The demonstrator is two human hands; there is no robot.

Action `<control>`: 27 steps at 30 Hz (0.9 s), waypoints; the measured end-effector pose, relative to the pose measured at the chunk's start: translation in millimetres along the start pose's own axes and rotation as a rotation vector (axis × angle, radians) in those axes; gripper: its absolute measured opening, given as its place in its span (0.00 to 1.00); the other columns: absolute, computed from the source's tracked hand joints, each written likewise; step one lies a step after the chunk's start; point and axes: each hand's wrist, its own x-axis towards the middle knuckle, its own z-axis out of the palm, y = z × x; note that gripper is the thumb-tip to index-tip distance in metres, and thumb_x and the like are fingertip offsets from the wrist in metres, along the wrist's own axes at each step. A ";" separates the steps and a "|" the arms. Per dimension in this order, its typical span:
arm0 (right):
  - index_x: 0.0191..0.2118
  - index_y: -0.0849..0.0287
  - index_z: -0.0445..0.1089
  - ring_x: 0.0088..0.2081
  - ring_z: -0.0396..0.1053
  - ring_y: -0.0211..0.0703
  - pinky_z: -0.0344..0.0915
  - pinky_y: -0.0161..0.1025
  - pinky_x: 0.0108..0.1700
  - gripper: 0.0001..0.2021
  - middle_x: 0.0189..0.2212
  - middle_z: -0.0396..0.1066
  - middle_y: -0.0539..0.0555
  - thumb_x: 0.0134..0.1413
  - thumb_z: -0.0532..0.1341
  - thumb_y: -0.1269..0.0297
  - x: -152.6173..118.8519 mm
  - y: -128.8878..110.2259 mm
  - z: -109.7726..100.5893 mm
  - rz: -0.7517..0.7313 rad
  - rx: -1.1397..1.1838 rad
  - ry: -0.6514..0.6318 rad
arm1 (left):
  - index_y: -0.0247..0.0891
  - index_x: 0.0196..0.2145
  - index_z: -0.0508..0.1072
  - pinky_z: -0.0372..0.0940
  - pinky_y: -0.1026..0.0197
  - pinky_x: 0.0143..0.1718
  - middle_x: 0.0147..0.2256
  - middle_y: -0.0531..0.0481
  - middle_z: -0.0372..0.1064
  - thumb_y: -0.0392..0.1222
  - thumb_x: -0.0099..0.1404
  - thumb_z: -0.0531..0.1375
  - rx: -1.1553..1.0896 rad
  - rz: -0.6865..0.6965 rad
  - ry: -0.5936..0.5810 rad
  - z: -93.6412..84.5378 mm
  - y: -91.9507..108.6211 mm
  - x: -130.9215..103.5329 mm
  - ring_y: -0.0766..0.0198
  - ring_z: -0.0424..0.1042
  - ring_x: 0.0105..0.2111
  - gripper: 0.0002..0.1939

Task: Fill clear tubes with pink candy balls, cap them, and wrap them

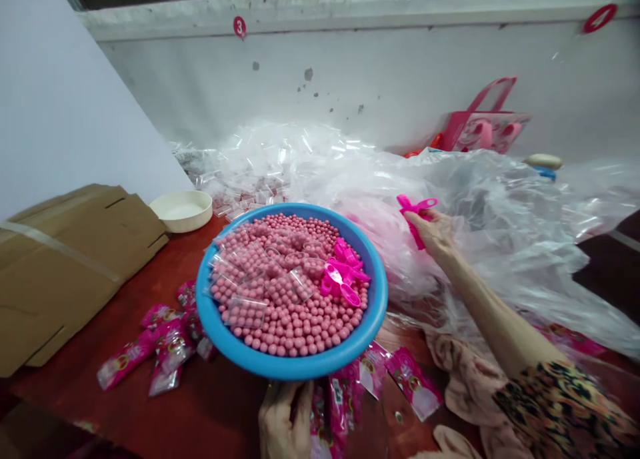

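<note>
My right hand (pixel 434 234) is closed around several bright pink plastic pieces (pixel 416 207) with rounded, loop-like ends, raised to the right of a blue basin (pixel 376 312). Below the basin's front rim, my left hand (pixel 286 422) has its fingers bent; their tips are hidden, and I cannot make out what they hold. Pink beads (pixel 290 335) fill the basin. Clear plastic cases (pixel 247 311) lie over them on the left, and more pink plastic pieces (pixel 344 282) rest on the right side. Beside my left hand are pink printed packets (pixel 340 402).
More pink packets (pixel 170 344) lie on the red table (pixel 210 412) at left, near a folded cardboard box (pixel 65 259) and a cream bowl (pixel 183 211). Clear plastic cases (pixel 265 189) and plastic bags (pixel 480 212) line the back. A pink bag (pixel 480 125) stands against the wall.
</note>
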 end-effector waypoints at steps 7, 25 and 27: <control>0.48 0.62 0.66 0.39 0.70 0.41 0.70 0.42 0.39 0.13 0.43 0.69 0.55 0.60 0.58 0.62 5.8 -43.2 -16.4 0.107 0.152 0.045 | 0.43 0.34 0.78 0.70 0.59 0.38 0.34 0.48 0.77 0.42 0.64 0.57 -0.059 -0.022 -0.020 -2.0 7.8 1.6 0.57 0.75 0.35 0.09; 0.34 0.58 0.76 0.38 0.72 0.51 0.65 0.48 0.44 0.12 0.35 0.75 0.57 0.44 0.64 0.56 -116.1 -53.9 41.0 -0.417 -0.164 -0.461 | 0.43 0.35 0.76 0.70 0.61 0.39 0.33 0.50 0.77 0.40 0.64 0.57 -0.144 0.043 0.063 -7.5 14.6 2.8 0.60 0.75 0.35 0.07; 0.39 0.59 0.75 0.42 0.71 0.51 0.64 0.48 0.46 0.15 0.40 0.73 0.59 0.49 0.61 0.54 -121.0 -52.7 37.0 -0.468 -0.182 -0.407 | 0.43 0.33 0.76 0.70 0.63 0.36 0.31 0.51 0.76 0.40 0.65 0.57 -0.155 0.053 0.077 -11.0 16.1 1.7 0.61 0.74 0.33 0.07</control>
